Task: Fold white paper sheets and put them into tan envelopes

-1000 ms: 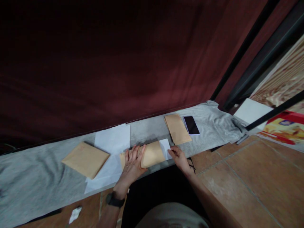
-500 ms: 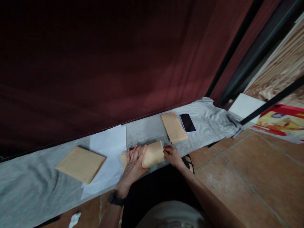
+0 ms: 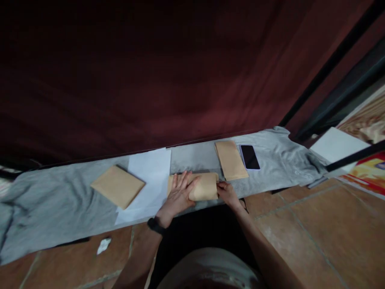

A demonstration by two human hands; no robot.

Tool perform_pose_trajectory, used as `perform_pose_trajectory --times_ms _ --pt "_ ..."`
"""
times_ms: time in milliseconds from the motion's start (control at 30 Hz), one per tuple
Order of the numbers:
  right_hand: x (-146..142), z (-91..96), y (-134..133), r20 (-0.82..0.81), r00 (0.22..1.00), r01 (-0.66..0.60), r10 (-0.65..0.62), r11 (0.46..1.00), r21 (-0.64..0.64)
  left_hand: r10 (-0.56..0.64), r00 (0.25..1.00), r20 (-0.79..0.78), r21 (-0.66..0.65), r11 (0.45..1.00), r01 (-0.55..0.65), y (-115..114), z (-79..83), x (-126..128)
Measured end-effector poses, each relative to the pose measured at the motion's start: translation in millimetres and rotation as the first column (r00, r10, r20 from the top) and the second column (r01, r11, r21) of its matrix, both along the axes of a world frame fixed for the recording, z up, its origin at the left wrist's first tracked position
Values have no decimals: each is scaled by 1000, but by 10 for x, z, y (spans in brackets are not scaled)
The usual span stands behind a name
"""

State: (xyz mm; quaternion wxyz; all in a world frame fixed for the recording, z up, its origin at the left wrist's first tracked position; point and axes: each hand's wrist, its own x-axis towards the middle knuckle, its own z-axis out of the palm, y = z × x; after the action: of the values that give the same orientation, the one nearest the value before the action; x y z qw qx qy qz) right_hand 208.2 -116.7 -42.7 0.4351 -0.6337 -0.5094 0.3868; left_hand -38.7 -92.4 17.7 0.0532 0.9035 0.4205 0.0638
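A tan envelope point(image 3: 206, 186) lies on the grey cloth point(image 3: 54, 196) in front of me. My left hand point(image 3: 179, 193) rests flat on its left half, fingers stretched out. At the envelope's right end sits my right hand point(image 3: 227, 192), fingers curled against the opening; whether it holds anything is hidden. No white paper shows at that end now. White sheets point(image 3: 148, 176) lie just to the left, partly under the envelope.
A second tan envelope point(image 3: 118, 186) lies further left, a third point(image 3: 230, 159) at the back right beside a black phone point(image 3: 250, 157). A dark red curtain point(image 3: 150, 72) hangs behind. Tiled floor point(image 3: 315, 224) on the right; a crumpled paper scrap point(image 3: 104, 245) on the floor at left.
The white paper that stuck out of the envelope's right end has gone inside as my right hand moved left to the opening. The camera view shifted.
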Motion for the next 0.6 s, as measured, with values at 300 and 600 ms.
perform_pose_trajectory --times_ms 300,600 --pt "63 11 13 50 998 -32 34 999 -38 -102 993 -51 104 989 107 -303 -99 424" --pt "132 -61 -39 58 998 19 -17 999 -47 -114 992 -50 144 982 120 -287 -201 509"
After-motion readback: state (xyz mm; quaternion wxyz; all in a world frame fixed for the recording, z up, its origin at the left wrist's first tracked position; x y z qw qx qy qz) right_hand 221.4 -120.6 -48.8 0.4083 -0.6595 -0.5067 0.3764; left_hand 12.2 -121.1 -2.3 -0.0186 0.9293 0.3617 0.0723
